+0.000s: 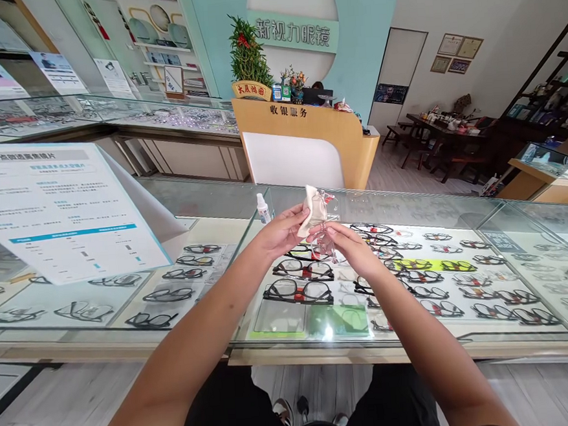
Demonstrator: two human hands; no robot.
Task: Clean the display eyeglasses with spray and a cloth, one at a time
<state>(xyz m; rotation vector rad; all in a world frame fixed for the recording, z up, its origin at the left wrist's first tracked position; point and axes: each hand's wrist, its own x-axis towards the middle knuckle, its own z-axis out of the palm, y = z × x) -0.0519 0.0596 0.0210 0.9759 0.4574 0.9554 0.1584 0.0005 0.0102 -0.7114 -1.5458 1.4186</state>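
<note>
Above the glass counter, my left hand [284, 230] pinches a cream cleaning cloth [315, 209], which is folded over part of a pair of clear-framed eyeglasses. My right hand [352, 246] has its fingers closed on those eyeglasses [322, 245], near the middle of the frame. One lens shows below the fingers; the other is partly hidden by the cloth. A small red mark shows near the top of the glasses. Just left of the cloth, a white spray bottle [263, 210] stands upright on the glass.
Under the glass of the display counter [294, 352] lie rows of eyeglasses [299, 291]. A large printed sign [70, 208] stands on the left. Beyond are a wooden cashier desk [307, 120] with a plant [248, 56], and a person partly hidden behind a monitor [318, 96].
</note>
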